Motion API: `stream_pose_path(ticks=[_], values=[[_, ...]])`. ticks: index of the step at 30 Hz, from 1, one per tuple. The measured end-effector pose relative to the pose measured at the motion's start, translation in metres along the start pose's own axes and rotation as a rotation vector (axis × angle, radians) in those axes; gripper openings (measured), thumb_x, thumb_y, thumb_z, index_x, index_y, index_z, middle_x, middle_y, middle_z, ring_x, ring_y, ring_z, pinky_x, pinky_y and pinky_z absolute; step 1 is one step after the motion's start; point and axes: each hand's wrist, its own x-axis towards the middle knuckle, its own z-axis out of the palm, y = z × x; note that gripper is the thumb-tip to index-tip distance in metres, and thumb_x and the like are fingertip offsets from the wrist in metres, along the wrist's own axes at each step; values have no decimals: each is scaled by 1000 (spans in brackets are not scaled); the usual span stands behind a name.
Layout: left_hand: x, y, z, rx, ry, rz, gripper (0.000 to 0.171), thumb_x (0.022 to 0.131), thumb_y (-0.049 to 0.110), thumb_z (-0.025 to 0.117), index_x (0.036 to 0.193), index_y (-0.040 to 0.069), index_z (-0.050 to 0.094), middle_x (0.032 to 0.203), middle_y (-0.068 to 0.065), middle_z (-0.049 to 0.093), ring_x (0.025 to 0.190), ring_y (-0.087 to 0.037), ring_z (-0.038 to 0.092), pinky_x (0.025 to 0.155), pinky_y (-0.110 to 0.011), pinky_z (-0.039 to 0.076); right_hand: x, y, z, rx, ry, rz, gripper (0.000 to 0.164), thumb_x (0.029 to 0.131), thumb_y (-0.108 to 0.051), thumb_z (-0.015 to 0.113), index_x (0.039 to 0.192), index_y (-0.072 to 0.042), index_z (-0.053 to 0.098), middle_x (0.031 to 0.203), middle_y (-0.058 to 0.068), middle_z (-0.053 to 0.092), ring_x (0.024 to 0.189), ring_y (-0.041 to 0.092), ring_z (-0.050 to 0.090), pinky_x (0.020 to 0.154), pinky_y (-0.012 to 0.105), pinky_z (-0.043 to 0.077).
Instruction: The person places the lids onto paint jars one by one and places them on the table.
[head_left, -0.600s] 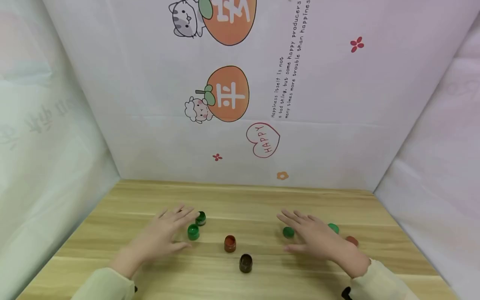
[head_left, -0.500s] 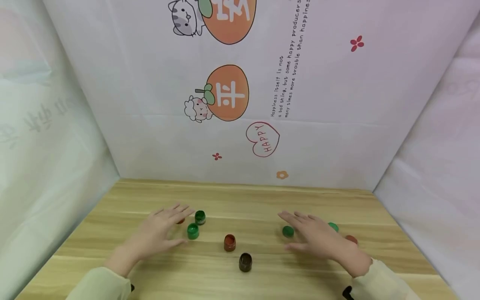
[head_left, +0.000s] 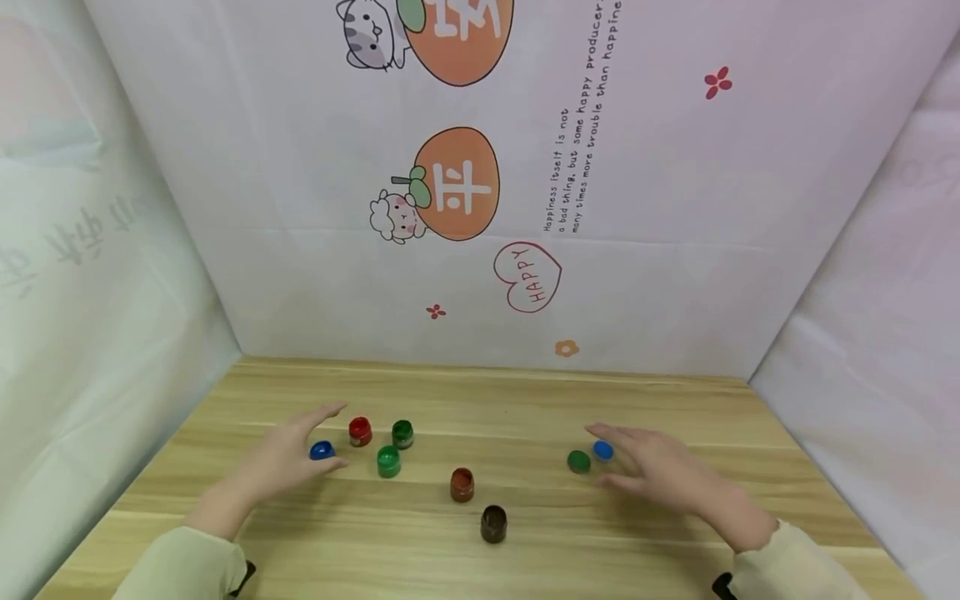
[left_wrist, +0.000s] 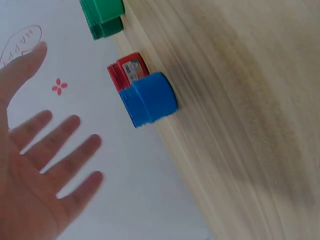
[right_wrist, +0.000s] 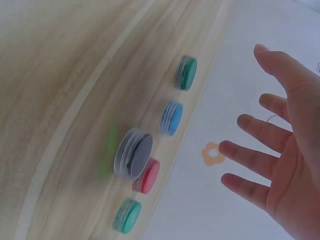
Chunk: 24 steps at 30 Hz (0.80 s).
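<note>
My left hand point(head_left: 281, 458) hovers with its fingers spread, just beside an open blue paint jar point(head_left: 322, 451) and near a red paint jar point(head_left: 360, 432). In the left wrist view its palm point(left_wrist: 25, 190) holds nothing. Right of these stand a dark green jar point(head_left: 402, 434), a lighter green jar point(head_left: 388, 461), a reddish-brown jar point(head_left: 462, 484) and a dark brown jar point(head_left: 493, 524), all uncapped. My right hand point(head_left: 663, 467) floats with nothing in it by a green lid point(head_left: 578, 462) and a blue lid point(head_left: 602, 450). The right wrist view also shows a black lid point(right_wrist: 140, 156), red lid point(right_wrist: 150, 176) and lighter green lid point(right_wrist: 131, 217).
The wood-grain table point(head_left: 480, 400) ends at a white printed sheet point(head_left: 645, 275) behind it. White sheets also enclose the left side point(head_left: 112, 292) and right side point(head_left: 885, 333).
My left hand has drawn back to the left, uncovering the red and blue jars. My right hand has shifted right, so the blue lid shows and the lids behind are hidden in the head view.
</note>
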Motion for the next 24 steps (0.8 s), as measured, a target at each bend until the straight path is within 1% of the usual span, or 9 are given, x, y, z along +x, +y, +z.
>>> stream_pose_path(ticks=[2,4,5,7,9,11,12,22,24], values=[[1,-3,-2,-29,-40,-53,85,85,30,86,152,0,44,143,-28,54,103,-44,66,87,-57,54,1,5,-1,42,-16,24,64,92,-34,79,145,-7,56,116,10,71,96,24,70,83,42,57],[2,-7,-2,-59,-69,-92,88,84,29,87,154,-1,41,143,-30,52,104,-46,65,85,-57,55,2,9,-1,74,-35,54,62,93,-33,78,145,-6,57,93,0,67,74,11,63,69,33,54],[3,-9,-2,-71,-78,-107,90,83,28,87,154,-2,40,143,-30,52,111,-49,61,85,-56,55,3,12,-1,85,-42,77,61,93,-32,78,144,-6,57,93,1,67,65,7,56,66,31,52],[4,-12,-3,-88,-98,-122,92,82,27,88,153,-4,39,142,-32,52,119,-51,57,90,-59,53,5,16,-1,107,-52,109,59,93,-29,78,143,-6,58,92,4,67,66,9,57,67,32,52],[5,-13,-2,-108,-117,-141,93,81,25,89,152,-6,39,141,-33,51,117,-50,58,89,-58,54,5,21,-1,102,-50,131,56,93,-26,78,142,-4,59,115,14,70,86,22,69,80,43,57],[7,-14,-1,-114,-132,-157,93,80,24,90,151,-7,39,140,-32,52,115,-48,60,88,-56,55,4,26,-1,105,-45,162,54,93,-22,78,141,-4,60,134,22,63,109,38,67,92,55,53],[8,-14,0,-110,-139,-162,93,79,24,90,151,-8,40,139,-32,53,113,-47,61,87,-55,55,3,29,-1,113,-42,167,53,93,-20,78,140,-3,60,134,23,63,118,44,62,94,57,52],[12,-22,7,-41,-179,-184,75,77,10,89,139,-10,52,126,-26,62,107,-40,64,91,-56,54,5,38,5,160,-59,179,46,91,-11,79,134,-3,65,129,18,67,117,41,62,94,57,52],[13,-23,8,-41,-191,-188,73,77,7,89,138,-10,53,124,-25,62,106,-38,64,90,-55,54,8,37,7,178,-74,180,45,90,-10,79,133,-3,66,124,16,68,110,37,64,90,54,54]])
